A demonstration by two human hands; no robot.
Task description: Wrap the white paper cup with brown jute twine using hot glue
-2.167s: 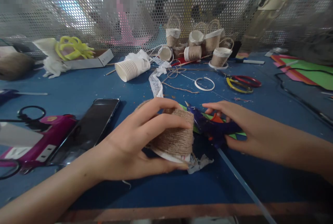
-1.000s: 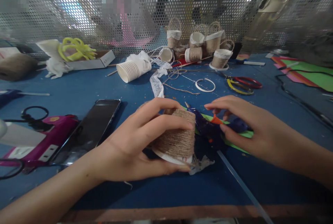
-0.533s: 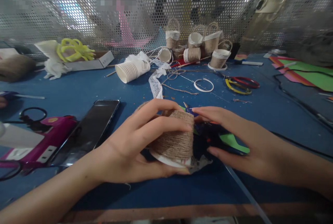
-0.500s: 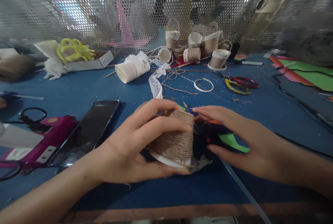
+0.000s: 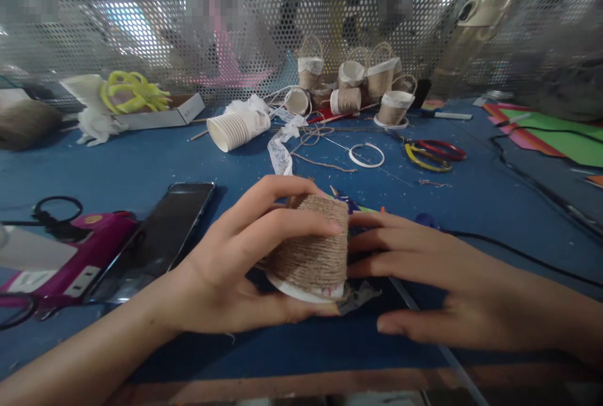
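A paper cup wrapped in brown twine (image 5: pixel 311 249) is tilted in my left hand (image 5: pixel 245 261), its white rim facing down. The fingers lie over the wrapped side and the thumb is under the rim. A scrap of sheer white fabric (image 5: pixel 360 298) hangs at the rim's right. My right hand (image 5: pixel 438 274) is open, fingers stretched toward the cup's right side with the thumb apart; whether the fingertips touch the cup I cannot tell. Behind this hand, a blue tool with a pointed tip (image 5: pixel 340 197) is mostly hidden. A translucent stick (image 5: pixel 445 349) runs beneath the hand to the table edge.
Twine-wrapped mini baskets (image 5: pixel 380 76) stand at the back, near stacked paper cups (image 5: pixel 230 131) and lace ribbon (image 5: pixel 281 148). Scissors (image 5: pixel 431 156) and a white ring (image 5: pixel 366 155) lie beyond my hands. At left are a phone (image 5: pixel 160 236) and a magenta power strip (image 5: pixel 89 261). A black cord (image 5: pixel 522 255) crosses the right.
My right hand has moved from a curled pose around the dark tool to fingers stretched beside the cup, thumb lower. The green piece under it is now mostly covered. The left hand's hold is unchanged.
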